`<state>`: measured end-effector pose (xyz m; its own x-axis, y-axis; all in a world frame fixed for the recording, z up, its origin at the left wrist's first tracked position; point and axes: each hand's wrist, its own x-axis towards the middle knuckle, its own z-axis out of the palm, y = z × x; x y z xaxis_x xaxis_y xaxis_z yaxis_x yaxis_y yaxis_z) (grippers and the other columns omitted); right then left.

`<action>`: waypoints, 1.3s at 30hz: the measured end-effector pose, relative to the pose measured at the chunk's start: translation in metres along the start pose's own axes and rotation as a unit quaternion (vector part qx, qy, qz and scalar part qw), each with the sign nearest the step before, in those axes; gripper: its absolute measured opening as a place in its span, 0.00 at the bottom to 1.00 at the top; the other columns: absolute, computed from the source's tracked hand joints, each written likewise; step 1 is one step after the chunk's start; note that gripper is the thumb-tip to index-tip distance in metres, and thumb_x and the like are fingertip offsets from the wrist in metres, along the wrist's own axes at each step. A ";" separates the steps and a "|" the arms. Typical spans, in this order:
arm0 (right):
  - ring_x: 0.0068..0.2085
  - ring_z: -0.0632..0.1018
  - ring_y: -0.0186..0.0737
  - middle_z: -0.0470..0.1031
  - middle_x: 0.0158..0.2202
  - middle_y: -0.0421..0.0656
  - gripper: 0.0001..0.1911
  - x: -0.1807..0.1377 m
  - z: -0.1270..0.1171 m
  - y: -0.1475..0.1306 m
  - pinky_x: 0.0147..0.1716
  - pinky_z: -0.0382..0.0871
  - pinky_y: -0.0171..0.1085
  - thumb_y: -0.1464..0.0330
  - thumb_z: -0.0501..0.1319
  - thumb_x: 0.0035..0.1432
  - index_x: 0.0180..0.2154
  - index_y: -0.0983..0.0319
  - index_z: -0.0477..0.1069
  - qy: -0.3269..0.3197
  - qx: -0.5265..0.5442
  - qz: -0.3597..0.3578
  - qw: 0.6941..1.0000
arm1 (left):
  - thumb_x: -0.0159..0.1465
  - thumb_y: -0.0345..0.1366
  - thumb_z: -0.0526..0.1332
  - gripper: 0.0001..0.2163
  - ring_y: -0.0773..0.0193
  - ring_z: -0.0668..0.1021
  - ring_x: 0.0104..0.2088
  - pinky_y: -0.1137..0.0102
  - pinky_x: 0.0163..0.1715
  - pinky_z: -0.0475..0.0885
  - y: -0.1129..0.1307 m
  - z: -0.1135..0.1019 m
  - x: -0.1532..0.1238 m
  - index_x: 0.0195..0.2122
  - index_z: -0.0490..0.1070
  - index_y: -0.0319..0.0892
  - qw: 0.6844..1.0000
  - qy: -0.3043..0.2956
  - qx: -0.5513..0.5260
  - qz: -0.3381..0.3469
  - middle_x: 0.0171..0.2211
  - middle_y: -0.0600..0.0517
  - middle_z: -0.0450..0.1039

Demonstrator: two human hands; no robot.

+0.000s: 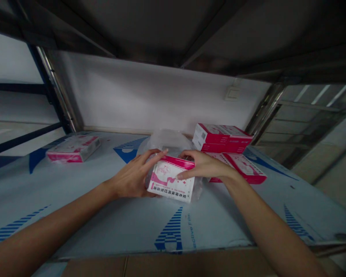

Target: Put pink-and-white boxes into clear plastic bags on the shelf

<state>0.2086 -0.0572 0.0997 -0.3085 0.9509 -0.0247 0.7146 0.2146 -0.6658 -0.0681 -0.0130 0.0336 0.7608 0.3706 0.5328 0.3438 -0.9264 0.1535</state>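
A white and pink medicine box (173,179) with printed characters is tilted toward me above the shelf. My right hand (203,165) grips its upper right part, thumb on the printed face and fingers behind. At the box's left edge, my left hand (135,173) is closed around clear plastic, its thumb by the top left corner. The clear plastic bag (168,139) spreads behind the box and shows past its right side. Whether the box is partly inside the bag I cannot tell.
Pink and white boxes (225,138) are stacked at the right, against the back. Another such box (74,148) lies at the left. The film-covered shelf (115,227) has metal posts at both sides, and a dark upper shelf (161,30) hangs low overhead. Cardboard (161,265) shows below the front edge.
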 end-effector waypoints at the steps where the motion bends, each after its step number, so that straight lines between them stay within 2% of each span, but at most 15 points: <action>1: 0.43 0.80 0.44 0.79 0.46 0.44 0.31 0.000 -0.001 0.001 0.39 0.77 0.39 0.53 0.75 0.41 0.47 0.58 0.74 0.015 0.012 -0.008 1.000 | 0.51 0.51 0.74 0.59 0.36 0.70 0.60 0.46 0.55 0.72 -0.002 0.002 -0.002 0.74 0.35 0.46 1.000 0.002 -0.004 -0.017 0.67 0.33 0.55; 4: 0.42 0.79 0.42 0.78 0.44 0.44 0.30 -0.002 -0.007 0.006 0.36 0.76 0.38 0.55 0.73 0.46 0.49 0.58 0.70 0.052 0.069 -0.040 0.995 | 0.52 0.50 0.74 0.63 0.36 0.75 0.56 0.46 0.50 0.76 -0.008 0.008 -0.004 0.74 0.25 0.47 0.996 0.021 -0.038 -0.072 0.65 0.34 0.62; 6: 0.42 0.79 0.41 0.77 0.45 0.44 0.35 -0.003 -0.011 0.012 0.37 0.77 0.39 0.55 0.72 0.50 0.57 0.56 0.66 0.049 0.093 -0.060 0.993 | 0.54 0.49 0.73 0.62 0.39 0.78 0.54 0.47 0.50 0.77 -0.010 0.011 -0.006 0.73 0.22 0.47 0.993 0.026 -0.075 -0.091 0.62 0.36 0.67; 9: 0.45 0.79 0.42 0.75 0.48 0.44 0.45 -0.002 -0.012 0.018 0.44 0.77 0.44 0.55 0.73 0.48 0.65 0.52 0.58 0.035 0.058 -0.077 0.995 | 0.55 0.48 0.73 0.59 0.39 0.75 0.58 0.46 0.54 0.75 -0.011 0.016 -0.008 0.74 0.28 0.49 0.995 0.021 -0.082 -0.057 0.65 0.36 0.63; 12: 0.49 0.78 0.45 0.75 0.52 0.45 0.48 -0.001 -0.009 0.020 0.50 0.76 0.48 0.55 0.75 0.45 0.66 0.50 0.60 0.041 0.010 -0.102 0.994 | 0.54 0.48 0.73 0.57 0.36 0.72 0.61 0.45 0.54 0.74 -0.011 0.022 -0.011 0.75 0.32 0.49 0.998 0.013 -0.062 -0.030 0.68 0.35 0.58; 15: 0.53 0.78 0.47 0.75 0.56 0.47 0.51 -0.003 -0.007 0.017 0.53 0.76 0.50 0.57 0.75 0.46 0.68 0.49 0.56 0.044 0.023 -0.133 0.990 | 0.53 0.49 0.74 0.62 0.38 0.77 0.55 0.48 0.49 0.78 -0.011 0.026 -0.012 0.74 0.24 0.46 0.995 -0.005 -0.077 -0.062 0.64 0.33 0.65; 19: 0.55 0.78 0.48 0.70 0.64 0.47 0.47 -0.012 -0.006 0.010 0.55 0.76 0.54 0.59 0.73 0.49 0.67 0.50 0.58 0.077 0.048 -0.161 0.983 | 0.52 0.47 0.74 0.65 0.43 0.82 0.47 0.53 0.45 0.80 -0.009 0.024 -0.006 0.72 0.17 0.45 0.982 -0.030 -0.134 -0.126 0.56 0.39 0.75; 24: 0.68 0.66 0.51 0.63 0.69 0.42 0.41 -0.028 -0.009 0.021 0.60 0.71 0.56 0.60 0.73 0.49 0.64 0.48 0.64 0.193 0.076 -0.205 0.956 | 0.55 0.44 0.72 0.62 0.46 0.82 0.47 0.52 0.49 0.77 -0.004 0.022 -0.001 0.72 0.18 0.48 0.972 -0.008 -0.162 -0.170 0.53 0.44 0.78; 26: 0.66 0.68 0.49 0.66 0.67 0.42 0.36 -0.035 -0.012 0.029 0.61 0.70 0.55 0.62 0.73 0.50 0.61 0.48 0.68 0.268 0.130 -0.218 0.929 | 0.57 0.46 0.71 0.60 0.45 0.82 0.48 0.51 0.50 0.77 -0.002 0.023 -0.001 0.73 0.19 0.49 0.975 -0.011 -0.136 -0.177 0.54 0.43 0.77; 28: 0.63 0.72 0.46 0.70 0.64 0.41 0.31 -0.043 -0.017 0.036 0.62 0.70 0.53 0.63 0.73 0.51 0.57 0.49 0.72 0.355 0.206 -0.223 0.884 | 0.60 0.48 0.68 0.55 0.46 0.81 0.50 0.51 0.51 0.76 0.002 0.024 -0.001 0.73 0.22 0.51 0.979 -0.029 -0.097 -0.176 0.57 0.42 0.75; 31: 0.57 0.78 0.43 0.76 0.59 0.42 0.27 -0.060 -0.029 0.045 0.56 0.75 0.47 0.61 0.72 0.51 0.54 0.51 0.74 0.467 0.350 -0.186 0.790 | 0.65 0.50 0.64 0.44 0.48 0.77 0.56 0.52 0.55 0.73 0.010 0.025 0.001 0.74 0.36 0.55 0.990 -0.063 -0.031 -0.123 0.61 0.44 0.71; 33: 0.47 0.82 0.41 0.81 0.53 0.43 0.28 -0.075 -0.041 0.054 0.45 0.80 0.42 0.59 0.74 0.48 0.52 0.54 0.76 0.513 0.414 -0.133 0.740 | 0.67 0.49 0.61 0.34 0.49 0.73 0.60 0.52 0.59 0.69 0.019 0.024 0.006 0.72 0.49 0.56 0.995 -0.073 0.011 -0.066 0.63 0.46 0.68; 34: 0.42 0.83 0.40 0.82 0.49 0.44 0.29 -0.083 -0.047 0.060 0.39 0.80 0.39 0.58 0.74 0.46 0.50 0.56 0.76 0.532 0.424 -0.100 0.726 | 0.68 0.49 0.60 0.30 0.49 0.72 0.61 0.51 0.60 0.68 0.025 0.023 0.010 0.70 0.55 0.55 0.996 -0.073 0.031 -0.041 0.63 0.47 0.68; 36: 0.35 0.82 0.39 0.84 0.42 0.45 0.31 -0.099 -0.059 0.076 0.29 0.77 0.36 0.55 0.75 0.43 0.49 0.60 0.77 0.566 0.389 -0.019 0.727 | 0.69 0.48 0.59 0.23 0.48 0.73 0.60 0.51 0.59 0.68 0.036 0.021 0.020 0.63 0.66 0.52 0.996 -0.069 0.063 -0.005 0.60 0.46 0.70; 39: 0.30 0.80 0.40 0.83 0.40 0.47 0.32 -0.117 -0.072 0.105 0.25 0.75 0.36 0.50 0.68 0.49 0.51 0.62 0.74 0.585 0.240 0.108 0.767 | 0.70 0.47 0.57 0.18 0.49 0.75 0.56 0.51 0.56 0.71 0.053 0.020 0.036 0.56 0.72 0.47 0.994 -0.064 0.077 0.034 0.56 0.45 0.72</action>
<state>0.3652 -0.1303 0.0861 0.7604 0.5612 0.3267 0.2704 0.1838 -0.9450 -0.0119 -0.0475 0.0443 0.8457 0.3224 0.4254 0.3624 -0.9319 -0.0142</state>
